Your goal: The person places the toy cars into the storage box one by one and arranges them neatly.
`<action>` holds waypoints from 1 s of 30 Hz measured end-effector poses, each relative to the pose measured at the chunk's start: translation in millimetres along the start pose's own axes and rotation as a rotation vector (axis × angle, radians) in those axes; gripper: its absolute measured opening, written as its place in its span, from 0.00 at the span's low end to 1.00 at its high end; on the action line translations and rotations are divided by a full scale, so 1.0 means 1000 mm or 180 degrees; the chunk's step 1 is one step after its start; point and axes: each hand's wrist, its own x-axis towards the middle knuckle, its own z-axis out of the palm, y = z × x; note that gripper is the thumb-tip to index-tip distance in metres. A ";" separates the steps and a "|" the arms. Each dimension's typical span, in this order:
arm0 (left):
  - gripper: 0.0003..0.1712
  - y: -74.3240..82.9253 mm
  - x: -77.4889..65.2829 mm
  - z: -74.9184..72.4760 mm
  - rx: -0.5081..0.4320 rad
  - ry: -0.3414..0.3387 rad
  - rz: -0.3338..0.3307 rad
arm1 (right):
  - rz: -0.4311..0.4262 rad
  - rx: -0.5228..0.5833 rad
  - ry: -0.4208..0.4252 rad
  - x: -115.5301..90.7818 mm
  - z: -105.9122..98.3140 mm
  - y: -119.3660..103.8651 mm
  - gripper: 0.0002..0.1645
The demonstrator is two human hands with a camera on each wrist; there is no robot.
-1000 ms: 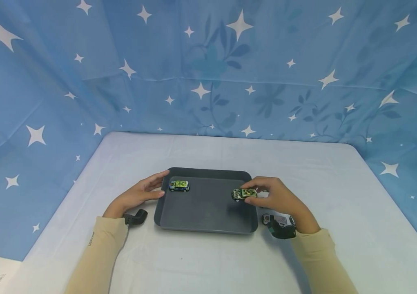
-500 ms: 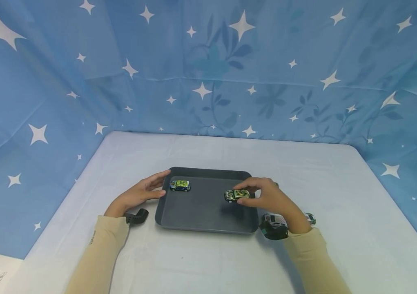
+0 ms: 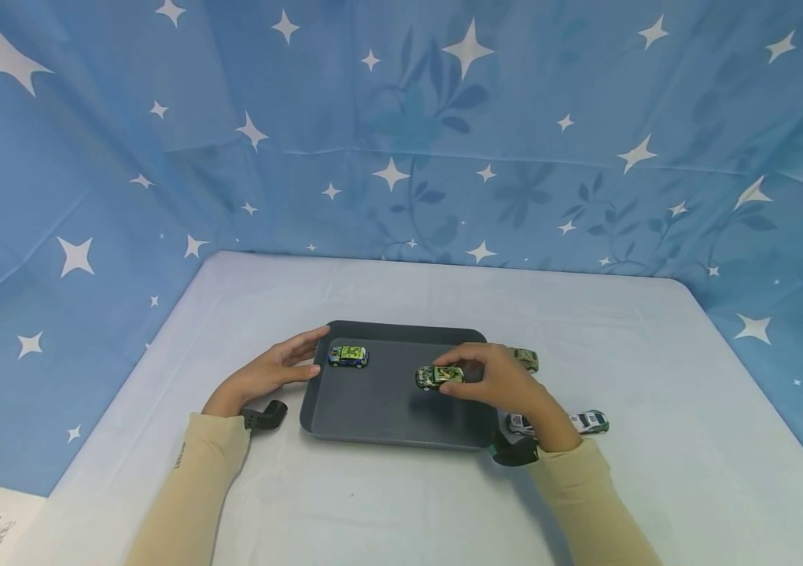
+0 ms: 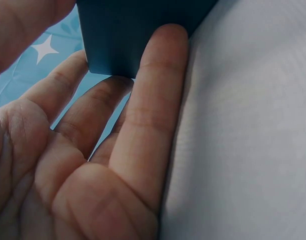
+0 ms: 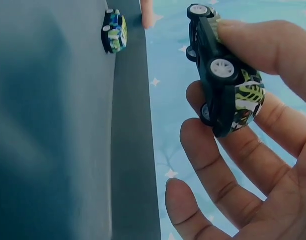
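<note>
A dark grey tray (image 3: 373,413) lies on the table. At its left rim, my left hand (image 3: 265,374) touches the outer wall with fairly straight fingers (image 4: 155,100). Between thumb and fingertips, my right hand (image 3: 499,379) pinches a toy car (image 3: 429,377) with a black, white and yellow-green pattern. This car hangs above the tray floor, right of the middle; the right wrist view shows its dark underside and pale wheels (image 5: 223,68). A second toy car (image 3: 348,357), yellow-green and blue, stands in the tray's far left corner.
Right of the tray lie a camouflage-patterned toy car (image 3: 527,360) and white toy cars (image 3: 590,422), partly hidden by the right forearm. White cloth (image 3: 344,511) covers the table. A blue star-patterned curtain (image 3: 316,118) hangs behind it.
My right hand has carried the pinched toy car leftward over the tray. Cars on the table's right side have come into view behind the forearm. My left hand stays at the rim.
</note>
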 end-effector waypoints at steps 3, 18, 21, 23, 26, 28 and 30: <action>0.46 0.000 0.000 0.000 -0.0007 0.0012 -0.0012 | 0.0003 0.0046 -0.0023 0.003 0.005 -0.003 0.18; 0.47 -0.002 0.001 -0.001 0.0014 -0.0024 -0.0013 | 0.0004 0.0080 -0.0008 0.015 0.024 -0.009 0.17; 0.47 -0.002 0.001 -0.001 0.0003 -0.0018 -0.0030 | 0.0018 0.0142 0.0017 0.017 0.028 -0.010 0.17; 0.47 -0.002 0.001 -0.001 -0.0004 -0.0012 -0.0042 | 0.0027 0.0193 0.0029 0.018 0.031 -0.010 0.17; 0.47 -0.002 0.001 -0.001 0.0002 -0.0012 -0.0057 | 0.0040 0.0266 0.0043 0.020 0.037 -0.009 0.17; 0.47 -0.002 0.001 -0.001 -0.0007 -0.0014 -0.0061 | 0.0049 0.0301 0.0050 0.022 0.040 -0.009 0.17; 0.47 -0.002 0.001 -0.001 -0.0003 -0.0016 -0.0054 | 0.0060 0.0328 0.0053 0.022 0.042 -0.011 0.17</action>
